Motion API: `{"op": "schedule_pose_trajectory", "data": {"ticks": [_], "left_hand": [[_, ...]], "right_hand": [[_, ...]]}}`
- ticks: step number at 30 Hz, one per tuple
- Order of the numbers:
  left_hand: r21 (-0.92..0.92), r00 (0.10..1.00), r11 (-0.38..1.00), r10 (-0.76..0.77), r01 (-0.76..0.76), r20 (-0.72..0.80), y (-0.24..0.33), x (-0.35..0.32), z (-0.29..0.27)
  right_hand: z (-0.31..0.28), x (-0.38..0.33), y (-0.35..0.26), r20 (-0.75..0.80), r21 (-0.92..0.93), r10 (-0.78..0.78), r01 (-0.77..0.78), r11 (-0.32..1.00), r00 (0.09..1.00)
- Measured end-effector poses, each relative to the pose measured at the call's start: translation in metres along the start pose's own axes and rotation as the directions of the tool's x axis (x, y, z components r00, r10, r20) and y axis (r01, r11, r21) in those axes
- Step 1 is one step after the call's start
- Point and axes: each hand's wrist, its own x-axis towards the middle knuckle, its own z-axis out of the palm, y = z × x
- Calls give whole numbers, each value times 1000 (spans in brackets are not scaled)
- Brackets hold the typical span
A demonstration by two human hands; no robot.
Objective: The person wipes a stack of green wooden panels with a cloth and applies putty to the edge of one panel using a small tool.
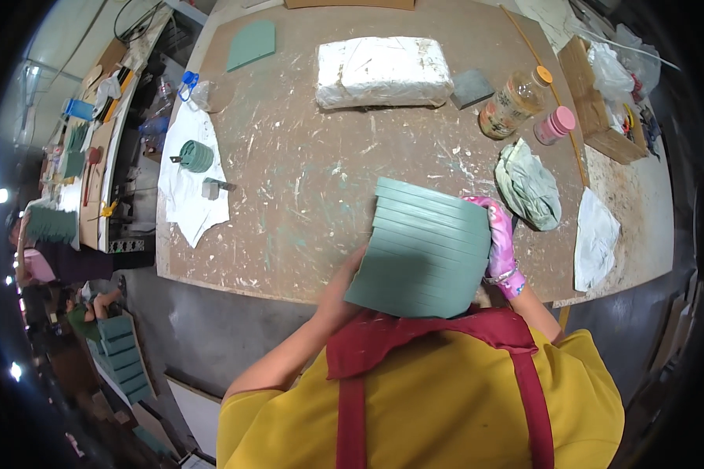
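Observation:
I hold a stack of several flat green tiles (pixel 424 250) over the near edge of the brown worktable (pixel 305 172). My left hand (pixel 344 285), bare, grips the stack's lower left side. My right hand (pixel 499 241), in a pink patterned glove, clasps its right edge. The tiles are fanned slightly, and the stack hides most of both palms. My yellow shirt and red apron straps fill the bottom of the view.
On the table lie a white wrapped block (pixel 383 72), a single green tile (pixel 252 44), a grey slab (pixel 472 87), a plastic bottle (pixel 512 105), a pink-lidded jar (pixel 555 125), a crumpled green cloth (pixel 529 184), white cloths and a green roll (pixel 196 155). More green tiles (pixel 125 356) lean by the floor at left.

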Motion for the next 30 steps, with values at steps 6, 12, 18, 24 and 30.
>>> {"op": "schedule_pose_trajectory", "data": {"ticks": [6,12,18,24,30], "left_hand": [[-236,961,934,277,-268,8,-28,5,-14],[-258,954,928,219,-268,-204,-74,-4,-42],[665,442,458,873,-591,-209,-45,-31,-140],[525,625,537,780,-660,-11,-55,-30,-163],[194,802,810,582,-554,-138,-99,-20,-191]], "right_hand": [[22,-22,-25,-208,-310,-11,-56,949,978],[98,-27,-37,-255,-492,-75,-62,869,964],[158,-13,-48,67,-884,-192,147,443,979],[206,15,-65,518,-849,-217,528,-16,827],[250,59,-63,374,-864,39,333,378,927]]}}
